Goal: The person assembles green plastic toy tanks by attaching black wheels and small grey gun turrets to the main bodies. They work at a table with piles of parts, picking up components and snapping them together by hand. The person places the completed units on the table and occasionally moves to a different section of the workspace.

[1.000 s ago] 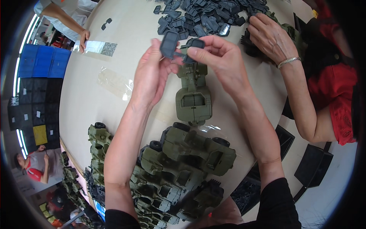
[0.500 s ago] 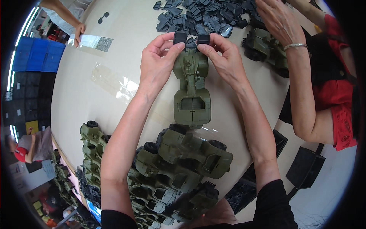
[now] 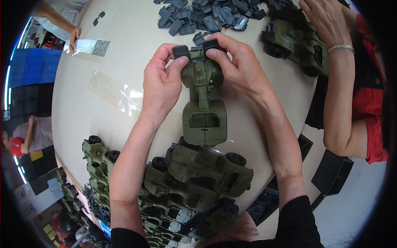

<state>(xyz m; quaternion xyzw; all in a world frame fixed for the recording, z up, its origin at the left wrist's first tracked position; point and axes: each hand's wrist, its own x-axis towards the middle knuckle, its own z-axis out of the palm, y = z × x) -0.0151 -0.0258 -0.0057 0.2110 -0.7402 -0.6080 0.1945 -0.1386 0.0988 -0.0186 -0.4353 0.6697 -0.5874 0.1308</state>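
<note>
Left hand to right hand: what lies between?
In the head view, the far end of an olive-green toy vehicle and a dark two-panelled plastic part.

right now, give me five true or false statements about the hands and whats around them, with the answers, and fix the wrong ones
1. The left hand pinches a dark panel at the far end of the green vehicle. True.
2. The right hand is empty. False: it pinches a second dark panel.
3. A pile of dark parts lies on the table beyond the hands. True.
4. The blue boxes stand at the right of the picture. False: they are at the left.
5. The co-worker's arm at the right wears a bracelet. True.
</note>
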